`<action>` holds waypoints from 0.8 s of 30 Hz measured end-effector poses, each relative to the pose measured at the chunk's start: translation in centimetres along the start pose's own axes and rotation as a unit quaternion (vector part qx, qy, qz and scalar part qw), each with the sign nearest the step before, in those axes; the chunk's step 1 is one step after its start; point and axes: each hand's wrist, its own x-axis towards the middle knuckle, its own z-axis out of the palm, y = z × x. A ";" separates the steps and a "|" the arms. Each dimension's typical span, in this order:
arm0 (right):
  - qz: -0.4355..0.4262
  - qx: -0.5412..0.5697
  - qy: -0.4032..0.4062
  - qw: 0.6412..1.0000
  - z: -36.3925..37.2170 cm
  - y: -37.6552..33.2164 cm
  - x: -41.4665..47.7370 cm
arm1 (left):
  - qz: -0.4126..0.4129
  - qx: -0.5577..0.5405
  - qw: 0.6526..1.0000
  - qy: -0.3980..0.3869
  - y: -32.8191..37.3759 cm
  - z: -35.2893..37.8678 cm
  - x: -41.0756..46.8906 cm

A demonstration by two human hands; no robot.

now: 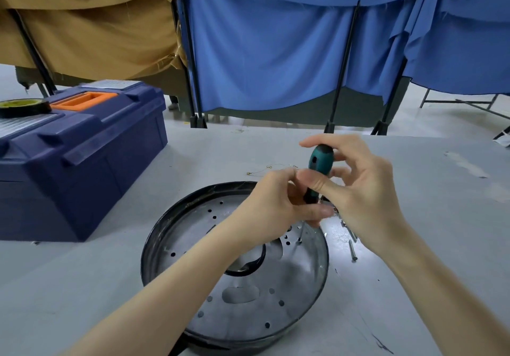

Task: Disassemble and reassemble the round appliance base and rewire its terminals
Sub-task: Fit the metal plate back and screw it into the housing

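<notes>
Two bare hands meet over a round appliance base (248, 317), a shallow black-rimmed dish with a silvery metal plate full of small holes and a dark ring opening at its centre. It lies flat on a pale grey table (82, 286), near the front edge and directly below the hands.

Both hands hold a screwdriver (320, 168) with a teal and black handle. It stands nearly upright, leaning slightly, with its thin metal shaft pointing down to a small screw (299, 242) on the right part of the plate. The left hand (276, 209) has its fingers curled around the bottom of the handle. The right hand (358, 190) pinches the upper handle between thumb and curved fingers, with the forefinger arched over the top.

Several long loose metal screws (352, 250) lie on the table just beside the base's right rim. A thin wire with gold-coloured ends (270, 168) lies behind the hands.

To the left stands a closed navy blue plastic toolbox (82, 157) with an orange handle. A black roll of tape (24, 107) with a yellow inner ring rests on its lid. Blue cloth screens (276, 52) and a tan cloth screen (82, 24) hang behind the table.
</notes>
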 end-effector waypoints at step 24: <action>0.007 0.005 0.004 1.000 -0.2 0.2 0.1 | -0.007 -0.016 1.000 -0.013 0.1 -0.7 0.0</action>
